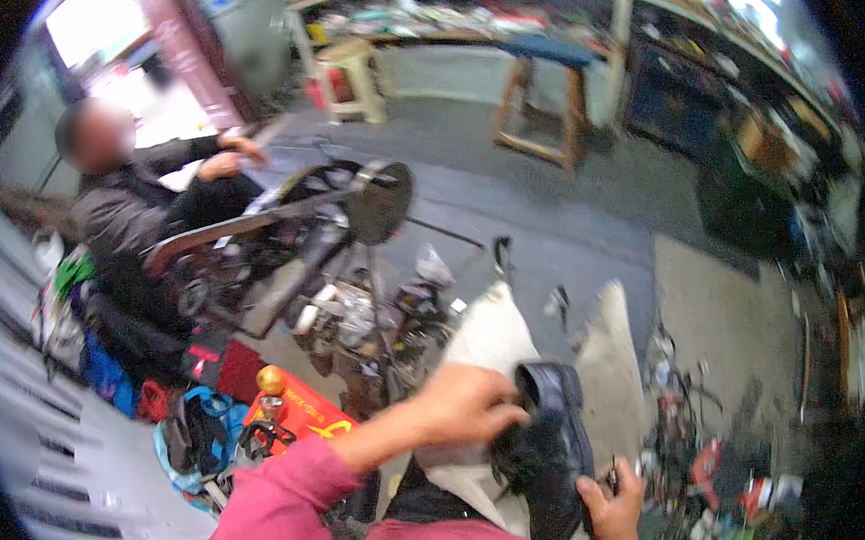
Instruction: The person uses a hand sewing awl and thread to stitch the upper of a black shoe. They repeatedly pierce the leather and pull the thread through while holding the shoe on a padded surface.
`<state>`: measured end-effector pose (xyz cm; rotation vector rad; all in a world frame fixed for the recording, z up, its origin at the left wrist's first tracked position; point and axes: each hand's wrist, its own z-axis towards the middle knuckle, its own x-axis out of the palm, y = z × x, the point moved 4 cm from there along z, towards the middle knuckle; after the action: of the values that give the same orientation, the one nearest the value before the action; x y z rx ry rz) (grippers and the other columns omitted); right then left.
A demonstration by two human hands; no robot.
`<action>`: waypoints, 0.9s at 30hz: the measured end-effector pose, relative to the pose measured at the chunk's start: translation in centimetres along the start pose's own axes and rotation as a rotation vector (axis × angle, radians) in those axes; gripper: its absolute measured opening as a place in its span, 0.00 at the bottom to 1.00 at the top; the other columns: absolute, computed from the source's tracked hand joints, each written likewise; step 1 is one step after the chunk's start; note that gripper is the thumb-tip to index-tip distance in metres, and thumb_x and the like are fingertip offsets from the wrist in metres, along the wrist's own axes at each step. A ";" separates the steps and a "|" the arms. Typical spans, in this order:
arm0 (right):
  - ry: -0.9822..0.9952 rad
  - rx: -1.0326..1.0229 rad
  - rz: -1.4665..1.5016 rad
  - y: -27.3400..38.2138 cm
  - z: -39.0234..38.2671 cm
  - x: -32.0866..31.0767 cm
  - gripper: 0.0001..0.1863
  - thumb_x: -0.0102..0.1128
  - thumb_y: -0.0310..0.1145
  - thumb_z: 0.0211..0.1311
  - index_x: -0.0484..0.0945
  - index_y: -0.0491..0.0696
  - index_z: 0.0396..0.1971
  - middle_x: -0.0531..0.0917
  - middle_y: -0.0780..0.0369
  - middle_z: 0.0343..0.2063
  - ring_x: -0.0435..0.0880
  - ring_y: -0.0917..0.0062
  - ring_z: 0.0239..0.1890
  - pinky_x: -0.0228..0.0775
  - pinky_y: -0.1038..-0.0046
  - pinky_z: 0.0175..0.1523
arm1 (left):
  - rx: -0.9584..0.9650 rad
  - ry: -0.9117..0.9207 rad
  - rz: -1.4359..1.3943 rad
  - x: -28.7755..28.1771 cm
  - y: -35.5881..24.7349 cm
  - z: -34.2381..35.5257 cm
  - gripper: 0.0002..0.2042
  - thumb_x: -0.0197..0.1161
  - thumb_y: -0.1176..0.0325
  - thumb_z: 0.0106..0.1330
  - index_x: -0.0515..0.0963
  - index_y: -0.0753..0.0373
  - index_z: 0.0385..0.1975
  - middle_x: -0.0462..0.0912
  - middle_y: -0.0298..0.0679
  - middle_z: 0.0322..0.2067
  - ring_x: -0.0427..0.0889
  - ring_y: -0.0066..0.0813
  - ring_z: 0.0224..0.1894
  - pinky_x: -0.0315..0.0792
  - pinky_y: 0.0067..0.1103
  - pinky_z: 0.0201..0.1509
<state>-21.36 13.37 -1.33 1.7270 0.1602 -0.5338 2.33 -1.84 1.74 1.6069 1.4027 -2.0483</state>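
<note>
A black shoe [562, 431] lies on my lap, over a whitish cloth [485, 339] that covers my legs. My left hand [470, 404] is at the shoe's left side by its upper end, with the fingers bent and closed. Slight blur hides whether anything thin is between them. My right hand [615, 506] is beside the shoe's lower right edge. Its thumb and fingers close round a small dark object [612, 475], which is mostly covered.
A sewing machine [283, 215] with a round wheel stands at front left, a seated person [132, 206] behind it. Bags [203, 432] and a red box [302, 412] lie left. Tools and scraps [680, 433] litter the right floor. Stools [545, 87] stand by shelves.
</note>
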 end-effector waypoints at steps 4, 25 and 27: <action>-0.028 -0.069 -0.092 -0.7 0.6 0.3 0.22 0.76 0.42 0.43 0.70 0.46 0.22 0.74 0.62 0.17 0.73 0.76 0.19 0.66 0.72 0.26 | -0.286 -0.165 -1.051 1.1 1.5 -0.8 0.17 0.59 0.59 0.66 0.73 0.63 0.18 0.80 0.38 0.21 0.83 0.31 0.34 0.76 0.27 0.44; 0.118 0.012 0.494 -1.6 -0.4 -1.3 0.08 0.59 0.30 0.61 0.74 0.42 0.34 0.78 0.65 0.23 0.73 0.88 0.26 0.66 0.79 0.31 | 0.285 -0.046 -0.226 3.4 -11.1 1.6 0.06 0.69 0.70 0.54 0.81 0.62 0.29 0.68 0.38 0.19 0.74 0.35 0.22 0.68 0.27 0.26; 0.168 -0.008 0.514 -0.9 -1.0 -1.6 0.08 0.58 0.29 0.61 0.74 0.41 0.37 0.79 0.64 0.26 0.76 0.87 0.28 0.68 0.79 0.33 | 0.236 0.029 -0.224 4.8 -11.9 2.5 0.06 0.69 0.72 0.53 0.82 0.61 0.30 0.70 0.40 0.20 0.75 0.37 0.24 0.68 0.27 0.27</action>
<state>-22.87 14.85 -1.24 1.7204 -0.1620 -0.0098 -8.86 4.50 4.25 1.6358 1.4567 -2.4071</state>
